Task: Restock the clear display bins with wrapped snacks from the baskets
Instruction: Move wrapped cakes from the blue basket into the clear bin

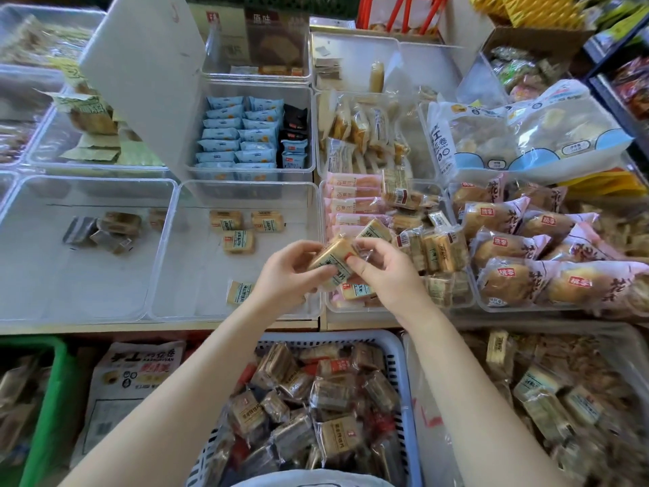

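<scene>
Both bare forearms entered from the lower edge of the view and converged toward the centre, left arm rising from the lower left, right arm from the lower right. Left hand [288, 272] was raised, palm turned toward the right, fingers curled, fingertips pinching one side of a wrapped snack [332, 261]. Right hand [382, 270] mirrored it, back of the hand facing up, thumb and curled fingers gripping the opposite end of the same snack. The two hands sat just beside each other, fingertips nearly meeting. Wrists were slightly bent, elbows out of view.
</scene>
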{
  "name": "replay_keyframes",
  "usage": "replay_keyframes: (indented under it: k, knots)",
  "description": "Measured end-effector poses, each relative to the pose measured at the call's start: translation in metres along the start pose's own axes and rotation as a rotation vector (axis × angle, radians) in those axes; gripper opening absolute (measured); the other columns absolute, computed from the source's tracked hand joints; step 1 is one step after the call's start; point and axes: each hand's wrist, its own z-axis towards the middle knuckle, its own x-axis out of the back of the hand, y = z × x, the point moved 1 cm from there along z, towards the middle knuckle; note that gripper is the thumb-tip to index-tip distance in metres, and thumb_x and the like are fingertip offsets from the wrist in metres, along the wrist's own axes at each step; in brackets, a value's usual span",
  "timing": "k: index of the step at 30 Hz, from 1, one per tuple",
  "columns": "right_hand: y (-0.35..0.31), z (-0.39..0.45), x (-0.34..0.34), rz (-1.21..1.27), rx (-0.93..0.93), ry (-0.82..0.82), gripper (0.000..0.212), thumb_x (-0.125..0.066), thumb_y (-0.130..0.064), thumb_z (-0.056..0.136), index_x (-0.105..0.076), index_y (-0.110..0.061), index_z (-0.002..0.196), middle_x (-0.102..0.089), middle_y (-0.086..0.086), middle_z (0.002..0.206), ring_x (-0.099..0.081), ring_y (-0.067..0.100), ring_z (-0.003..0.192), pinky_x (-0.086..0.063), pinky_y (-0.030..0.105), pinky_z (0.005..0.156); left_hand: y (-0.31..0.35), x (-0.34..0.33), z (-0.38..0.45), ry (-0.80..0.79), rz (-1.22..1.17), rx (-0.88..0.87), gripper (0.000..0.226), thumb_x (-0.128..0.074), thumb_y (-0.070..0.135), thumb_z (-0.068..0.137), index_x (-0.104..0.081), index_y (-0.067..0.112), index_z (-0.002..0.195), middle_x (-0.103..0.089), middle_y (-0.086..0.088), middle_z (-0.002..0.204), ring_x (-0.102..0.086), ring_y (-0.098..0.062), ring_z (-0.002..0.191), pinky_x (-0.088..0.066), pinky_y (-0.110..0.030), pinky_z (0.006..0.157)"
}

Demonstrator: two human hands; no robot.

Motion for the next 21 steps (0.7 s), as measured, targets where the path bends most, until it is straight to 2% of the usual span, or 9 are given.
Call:
replay_keyframes:
  k: [3, 4, 6, 7, 9, 13, 17, 19, 21]
  knots:
    - [0.021, 0.007, -0.003, -0.301, -0.019, 0.128, 0.027, -0.064, -0.024, 0.097, -0.063, -0.018, 0.123, -0.066, -0.007, 0.106, -0.064, 0.007, 0.097, -0.052, 0.018, 0.081, -0.024, 0.015, 0.002, 0.124, 0.097, 0.087, 0.029, -0.078, 0.024, 0.084, -0.065, 0.02, 0.11, -0.072, 0.001, 0.097, -0.072, -0.014, 0.078, -0.062, -0.035, 0.065]
    - [0.029, 0.011, -0.001, -0.458, -0.038, 0.208, 0.026, -0.062, -0.024, 0.097, -0.063, -0.016, 0.121, -0.064, -0.005, 0.106, -0.061, 0.011, 0.099, -0.049, 0.019, 0.08, -0.036, 0.023, 0.005, 0.174, 0.149, 0.131, 0.031, -0.077, 0.027, 0.084, -0.066, 0.018, 0.112, -0.072, 0.001, 0.095, -0.07, -0.014, 0.076, -0.061, -0.034, 0.064]
    - [0.044, 0.016, 0.002, -0.845, -0.106, 0.315, 0.027, -0.057, -0.032, 0.099, -0.065, -0.013, 0.115, -0.062, 0.004, 0.112, -0.054, 0.022, 0.109, -0.046, 0.033, 0.088, -0.06, 0.037, 0.012, 0.233, 0.258, 0.223, 0.035, -0.075, 0.033, 0.086, -0.068, 0.016, 0.115, -0.071, 0.002, 0.092, -0.069, -0.016, 0.075, -0.06, -0.037, 0.067]
    - [0.05, 0.019, 0.001, -1.027, -0.153, 0.311, 0.033, -0.055, -0.04, 0.098, -0.065, -0.012, 0.113, -0.061, 0.006, 0.117, -0.05, 0.026, 0.114, -0.042, 0.04, 0.094, -0.071, 0.042, 0.015, 0.229, 0.322, 0.253, 0.036, -0.074, 0.035, 0.086, -0.069, 0.016, 0.116, -0.071, 0.003, 0.092, -0.069, -0.016, 0.077, -0.06, -0.038, 0.071]
    - [0.057, 0.024, -0.004, -1.219, -0.225, 0.256, 0.048, -0.055, -0.056, 0.095, -0.066, -0.012, 0.111, -0.055, 0.008, 0.124, -0.045, 0.028, 0.12, -0.036, 0.044, 0.099, -0.089, 0.047, 0.022, 0.161, 0.454, 0.288, 0.037, -0.071, 0.038, 0.088, -0.069, 0.018, 0.119, -0.071, 0.004, 0.095, -0.067, -0.013, 0.081, -0.058, -0.036, 0.076]
    - [0.061, 0.032, -0.014, -1.256, -0.251, 0.25, 0.056, -0.06, -0.061, 0.089, -0.066, -0.011, 0.114, -0.05, 0.009, 0.128, -0.042, 0.028, 0.123, -0.034, 0.044, 0.101, -0.109, 0.049, 0.03, 0.045, 0.496, 0.363, 0.047, -0.072, 0.033, 0.088, -0.057, 0.021, 0.132, -0.069, -0.003, 0.108, -0.065, -0.016, 0.088, -0.053, -0.029, 0.075]
    - [0.063, 0.035, -0.01, -1.083, -0.246, 0.276, 0.045, -0.07, -0.05, 0.087, -0.064, -0.011, 0.11, -0.053, 0.01, 0.127, -0.044, 0.03, 0.122, -0.035, 0.045, 0.104, -0.115, 0.055, 0.029, 0.022, 0.545, 0.329, 0.046, -0.065, 0.018, 0.092, -0.055, 0.02, 0.136, -0.066, -0.004, 0.12, -0.063, -0.016, 0.095, -0.051, -0.024, 0.074]
    - [0.061, 0.032, -0.005, -0.929, -0.205, 0.289, 0.032, -0.076, -0.039, 0.085, -0.062, -0.014, 0.1, -0.057, 0.007, 0.118, -0.047, 0.029, 0.115, -0.041, 0.04, 0.096, -0.113, 0.058, 0.025, 0.045, 0.604, 0.288, 0.044, -0.063, 0.018, 0.092, -0.055, 0.02, 0.135, -0.061, -0.004, 0.128, -0.06, -0.018, 0.104, -0.05, -0.028, 0.082]
    - [0.057, 0.027, -0.003, -0.778, -0.165, 0.233, 0.024, -0.077, -0.027, 0.085, -0.057, -0.014, 0.089, -0.06, 0.003, 0.103, -0.053, 0.026, 0.101, -0.041, 0.03, 0.074, -0.108, 0.058, 0.02, 0.081, 0.662, 0.216, 0.043, -0.063, 0.023, 0.091, -0.057, 0.019, 0.133, -0.057, -0.006, 0.13, -0.054, -0.023, 0.116, -0.046, -0.035, 0.095]
